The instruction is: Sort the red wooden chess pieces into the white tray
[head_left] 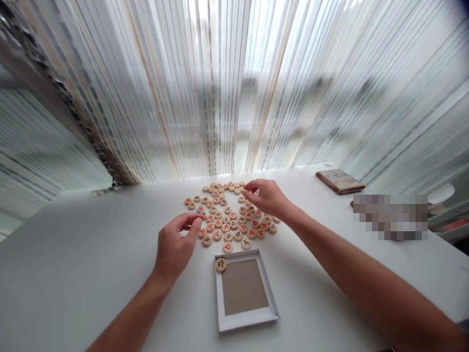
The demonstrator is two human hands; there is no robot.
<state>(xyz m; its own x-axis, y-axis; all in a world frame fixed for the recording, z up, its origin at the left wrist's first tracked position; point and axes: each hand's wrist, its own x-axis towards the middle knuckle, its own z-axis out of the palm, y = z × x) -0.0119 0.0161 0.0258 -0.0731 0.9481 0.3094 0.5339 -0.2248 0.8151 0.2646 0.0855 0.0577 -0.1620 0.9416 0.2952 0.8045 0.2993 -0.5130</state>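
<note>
White table [110, 274] bears round pieces [225, 227] (hands [176, 243] near).

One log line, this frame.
left hand: beside wooden discs | right hand: at far-right discs | shallow tray: one disc, far-left corner

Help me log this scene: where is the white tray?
In the head view, the white tray lies low, slightly right of centre, nearer than most round pieces.
</note>
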